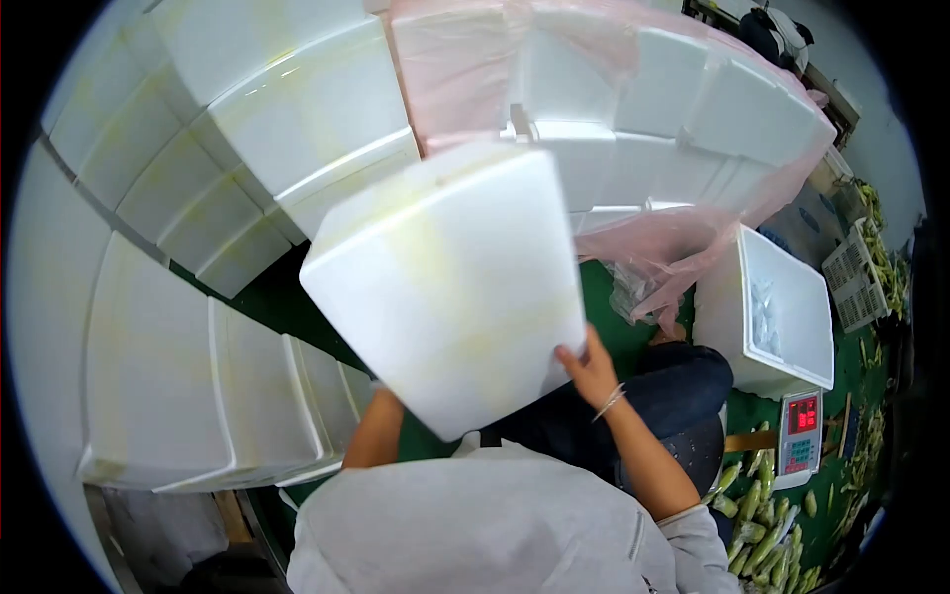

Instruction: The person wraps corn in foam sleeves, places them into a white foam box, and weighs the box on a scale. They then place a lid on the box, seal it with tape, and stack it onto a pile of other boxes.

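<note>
A large white foam box (465,287) with faint yellowish tape marks is held tilted in front of my body. My right hand (592,371) grips its lower right edge, with the thumb on the near face and the other fingers partly behind the edge. On the left, my forearm reaches up to the box's lower left side, and my left hand is hidden behind the box. Stacked white foam boxes (317,109) stand behind and to the left of the held one.
Pink plastic film (455,79) covers more boxes at the back. At right are an open foam box (792,297) with clear bags inside, a scale (800,436) with red digits, wrapped green vegetables (767,535) and a white crate (853,277). A person (777,40) is at the far right.
</note>
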`<state>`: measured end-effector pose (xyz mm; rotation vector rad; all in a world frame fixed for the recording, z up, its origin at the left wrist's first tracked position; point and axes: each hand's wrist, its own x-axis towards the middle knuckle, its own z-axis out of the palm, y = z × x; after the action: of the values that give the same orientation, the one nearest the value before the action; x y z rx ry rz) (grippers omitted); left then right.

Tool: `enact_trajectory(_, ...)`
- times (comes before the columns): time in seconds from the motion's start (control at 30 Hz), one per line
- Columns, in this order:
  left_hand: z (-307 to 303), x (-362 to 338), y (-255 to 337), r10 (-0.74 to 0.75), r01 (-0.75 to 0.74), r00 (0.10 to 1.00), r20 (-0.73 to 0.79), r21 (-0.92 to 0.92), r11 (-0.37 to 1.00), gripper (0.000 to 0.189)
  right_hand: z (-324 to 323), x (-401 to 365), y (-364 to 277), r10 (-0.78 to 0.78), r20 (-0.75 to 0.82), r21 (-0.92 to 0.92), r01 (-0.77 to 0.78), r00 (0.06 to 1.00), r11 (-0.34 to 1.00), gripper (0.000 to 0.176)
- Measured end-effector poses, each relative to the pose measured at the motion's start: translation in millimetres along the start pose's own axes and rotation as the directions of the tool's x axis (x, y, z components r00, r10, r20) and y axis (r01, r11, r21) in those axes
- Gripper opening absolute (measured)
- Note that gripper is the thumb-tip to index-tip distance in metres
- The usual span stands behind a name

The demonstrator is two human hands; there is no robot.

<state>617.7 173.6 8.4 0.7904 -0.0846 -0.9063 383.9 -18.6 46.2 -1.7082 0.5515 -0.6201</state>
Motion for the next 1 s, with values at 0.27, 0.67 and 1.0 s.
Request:
enact_trajectory(0.27, -189, -10, -99, -0.254, 0.224, 0.868, -0.427, -0.119, 0.967, 0.064, 70, 24, 135, 0.478, 0.412, -0.229, -0.419, 0.776, 0.879, 0.076)
enact_trajectory(0.67, -176, 18, -82, -0.282, 0.368, 0.835, -0.472, 0.098, 0.925, 0.069, 54, 11, 84, 0.610, 0.464, -0.722, -0.126, 0.642, 0.680, 0.058)
enact_trajectory(1.0, -162, 55, -94, 0.005, 0.383, 0.679, -0.734, 0.360, 0.851, 0.061, 36, 5, 56, 0.485, 0.385, -0.618, -0.171, 0.785, 0.767, 0.051)
